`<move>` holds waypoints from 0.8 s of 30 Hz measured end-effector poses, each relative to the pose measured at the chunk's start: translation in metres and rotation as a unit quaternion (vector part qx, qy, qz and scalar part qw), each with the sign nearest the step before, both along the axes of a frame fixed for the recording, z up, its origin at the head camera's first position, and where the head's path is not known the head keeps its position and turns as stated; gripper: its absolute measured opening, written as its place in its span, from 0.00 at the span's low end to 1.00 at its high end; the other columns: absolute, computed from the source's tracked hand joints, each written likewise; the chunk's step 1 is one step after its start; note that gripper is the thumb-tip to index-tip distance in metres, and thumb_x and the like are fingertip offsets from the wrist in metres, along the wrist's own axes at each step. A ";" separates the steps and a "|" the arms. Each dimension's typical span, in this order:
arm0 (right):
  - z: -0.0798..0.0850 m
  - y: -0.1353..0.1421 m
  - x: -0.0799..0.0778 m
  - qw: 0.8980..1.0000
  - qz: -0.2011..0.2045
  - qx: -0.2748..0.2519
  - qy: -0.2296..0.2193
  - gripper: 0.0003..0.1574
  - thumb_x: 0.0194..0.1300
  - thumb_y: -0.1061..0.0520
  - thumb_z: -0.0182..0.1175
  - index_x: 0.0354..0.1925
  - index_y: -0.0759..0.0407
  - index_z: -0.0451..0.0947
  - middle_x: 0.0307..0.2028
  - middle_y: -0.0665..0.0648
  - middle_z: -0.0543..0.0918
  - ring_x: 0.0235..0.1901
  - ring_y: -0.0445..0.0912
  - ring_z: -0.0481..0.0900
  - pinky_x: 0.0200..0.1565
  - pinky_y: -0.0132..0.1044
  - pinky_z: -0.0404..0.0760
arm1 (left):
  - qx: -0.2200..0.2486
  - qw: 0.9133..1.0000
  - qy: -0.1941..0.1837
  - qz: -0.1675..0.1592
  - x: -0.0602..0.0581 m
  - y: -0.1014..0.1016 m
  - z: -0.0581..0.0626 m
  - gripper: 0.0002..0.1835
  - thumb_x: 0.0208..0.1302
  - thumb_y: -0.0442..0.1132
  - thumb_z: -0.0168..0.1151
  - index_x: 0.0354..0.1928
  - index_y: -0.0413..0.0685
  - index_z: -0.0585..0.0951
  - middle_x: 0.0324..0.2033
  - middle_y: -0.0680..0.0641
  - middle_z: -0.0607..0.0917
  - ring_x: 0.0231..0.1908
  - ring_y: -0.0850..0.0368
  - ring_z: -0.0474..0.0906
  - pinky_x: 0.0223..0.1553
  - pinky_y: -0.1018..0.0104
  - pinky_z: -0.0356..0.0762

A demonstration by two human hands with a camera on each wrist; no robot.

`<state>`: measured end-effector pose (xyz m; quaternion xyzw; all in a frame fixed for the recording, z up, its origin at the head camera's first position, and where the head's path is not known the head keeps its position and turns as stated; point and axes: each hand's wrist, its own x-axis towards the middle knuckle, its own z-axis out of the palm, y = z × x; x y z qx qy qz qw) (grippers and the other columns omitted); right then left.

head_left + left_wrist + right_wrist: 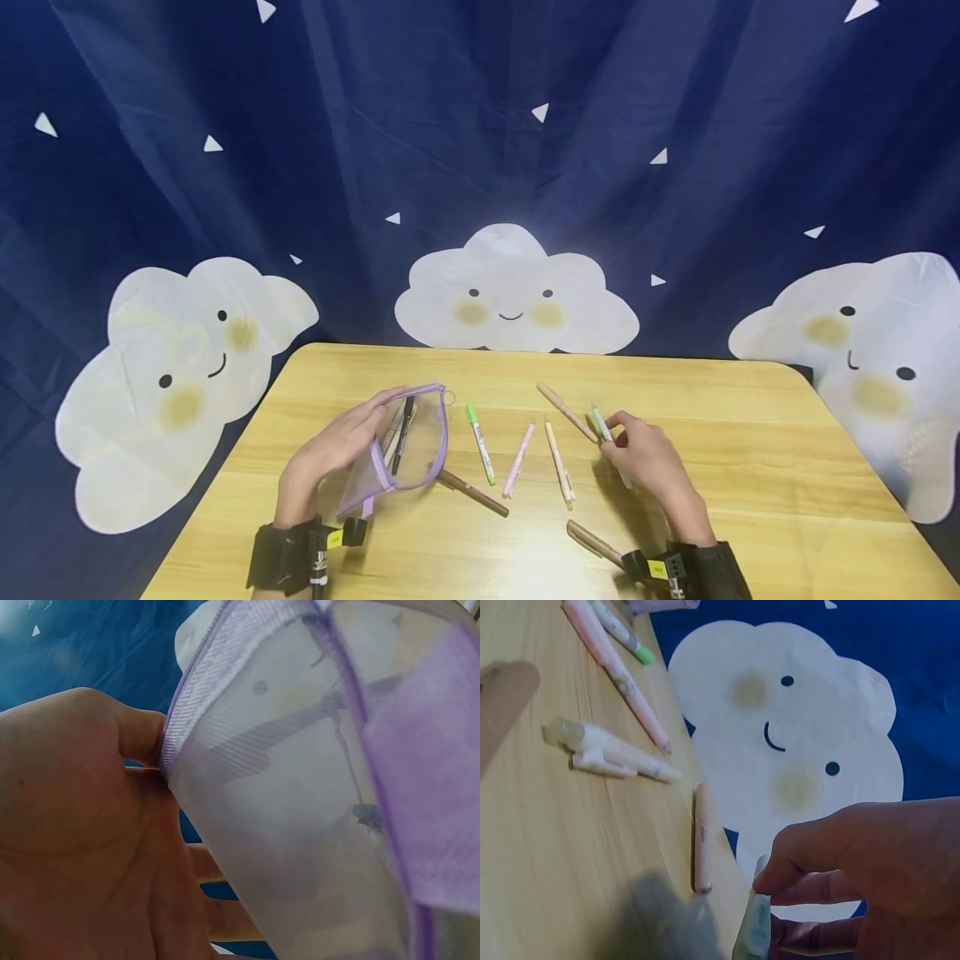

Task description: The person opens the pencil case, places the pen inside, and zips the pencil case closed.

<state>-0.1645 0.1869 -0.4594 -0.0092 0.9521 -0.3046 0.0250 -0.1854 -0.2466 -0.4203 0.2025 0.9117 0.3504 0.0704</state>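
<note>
Sheer lilac-edged pouch (pixel 381 465), black pen (pixel 403 435) inside: table (pixel 750 467) left, rim held by left hand (pixel 337 442). Pale green pen (pixel 602 425): right of centre, pinched by right hand (pixel 647 457). Lettering on it and green highlighter (pixel 482 446): illegible.

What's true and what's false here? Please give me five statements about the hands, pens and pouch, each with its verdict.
1. The left hand holds the purple-trimmed pouch. True.
2. The pouch is empty. False: a black pen shows inside it.
3. The right hand pinches a pale green pen. True.
4. The pink pen lies between the bright green pen and the cream pen. True.
5. In the head view, every brown pen lies right of the cream pen. False: one brown pen lies left of it.
</note>
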 end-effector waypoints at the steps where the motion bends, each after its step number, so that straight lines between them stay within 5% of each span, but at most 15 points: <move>1: 0.000 -0.003 0.000 1.000 0.000 0.001 0.001 0.22 0.59 0.58 0.63 0.52 0.62 0.78 0.30 0.57 0.85 0.26 0.47 0.79 0.30 0.45 0.79 | -0.003 1.000 -0.001 0.003 0.000 0.000 0.000 0.25 0.81 0.40 0.32 0.75 0.46 0.62 0.72 0.40 0.64 0.69 0.38 0.57 0.67 0.36 0.56; 24: 0.006 -0.071 0.003 0.997 0.067 -0.019 0.032 0.20 0.57 0.64 0.65 0.50 0.60 0.79 0.24 0.51 0.82 0.21 0.42 0.74 0.24 0.38 0.76 | -0.003 1.000 -0.005 -0.001 -0.002 -0.002 0.001 0.24 0.82 0.41 0.33 0.74 0.47 0.63 0.71 0.41 0.65 0.68 0.38 0.59 0.66 0.36 0.58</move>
